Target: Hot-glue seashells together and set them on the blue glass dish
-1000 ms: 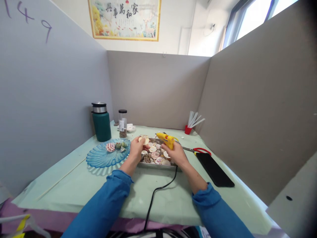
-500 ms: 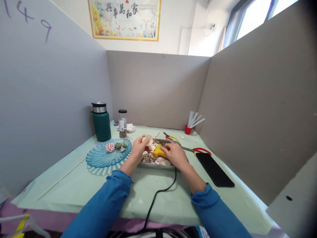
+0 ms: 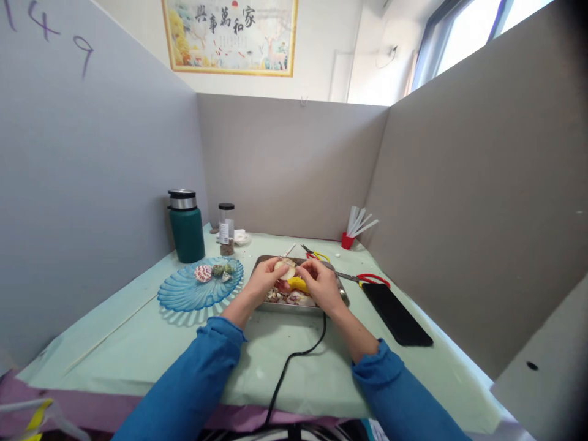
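Observation:
Above a metal tray (image 3: 346, 296) heaped with seashells (image 3: 294, 298), my left hand (image 3: 263, 279) pinches a pale, rounded shell (image 3: 285, 270). My right hand (image 3: 323, 286) is closed beside it, thumb and fingertips together at the shell's right edge. Whether those fingertips grip the shell or some small piece, I cannot tell. Under my hands a yellow glue gun (image 3: 298, 284) lies on the shells, partly hidden. A black cord (image 3: 294, 354) runs from the tray to the table's front edge.
Left of the tray sits a blue scalloped plate (image 3: 184, 297) with several shells. Behind it stand a green bottle (image 3: 187, 236) and a clear jar (image 3: 226, 233). To the right are red-handled scissors (image 3: 374, 280), a black phone (image 3: 399, 315) and a red cup (image 3: 348, 241) of white sticks.
My left hand has brought the pale shell rightward over the tray. My right hand has come off the yellow glue gun and risen to the shell's edge.

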A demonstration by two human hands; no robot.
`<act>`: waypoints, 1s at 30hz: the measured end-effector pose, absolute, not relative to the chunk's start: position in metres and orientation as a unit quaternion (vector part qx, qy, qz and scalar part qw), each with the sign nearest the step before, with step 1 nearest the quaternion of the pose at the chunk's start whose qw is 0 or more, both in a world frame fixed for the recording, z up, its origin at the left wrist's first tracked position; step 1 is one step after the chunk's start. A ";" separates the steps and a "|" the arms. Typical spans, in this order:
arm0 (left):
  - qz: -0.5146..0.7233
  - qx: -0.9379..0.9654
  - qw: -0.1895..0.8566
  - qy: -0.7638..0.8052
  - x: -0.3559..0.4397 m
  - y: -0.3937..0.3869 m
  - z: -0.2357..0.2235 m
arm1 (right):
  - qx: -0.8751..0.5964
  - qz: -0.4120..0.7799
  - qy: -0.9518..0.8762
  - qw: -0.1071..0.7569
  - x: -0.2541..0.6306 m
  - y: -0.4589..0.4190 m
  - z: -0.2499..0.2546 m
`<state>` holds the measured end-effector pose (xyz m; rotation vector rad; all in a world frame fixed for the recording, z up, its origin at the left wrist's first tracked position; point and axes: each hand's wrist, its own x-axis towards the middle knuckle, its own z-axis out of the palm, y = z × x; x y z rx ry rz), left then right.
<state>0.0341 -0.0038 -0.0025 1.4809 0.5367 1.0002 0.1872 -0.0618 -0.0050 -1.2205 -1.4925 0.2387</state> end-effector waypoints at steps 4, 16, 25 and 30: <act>0.418 0.646 0.597 0.226 0.034 -0.004 -0.003 | -0.520 0.105 -0.629 0.568 0.187 -0.062 -0.006; 0.453 0.575 0.643 0.226 0.034 -0.009 0.003 | -0.520 0.090 -0.619 0.582 0.184 -0.064 -0.005; 0.460 0.553 0.659 0.221 0.034 -0.007 0.002 | -0.513 0.096 -0.631 0.574 0.183 -0.065 -0.005; 0.459 0.566 0.653 0.208 0.033 -0.007 0.002 | -0.506 0.093 -0.643 0.568 0.184 -0.064 -0.007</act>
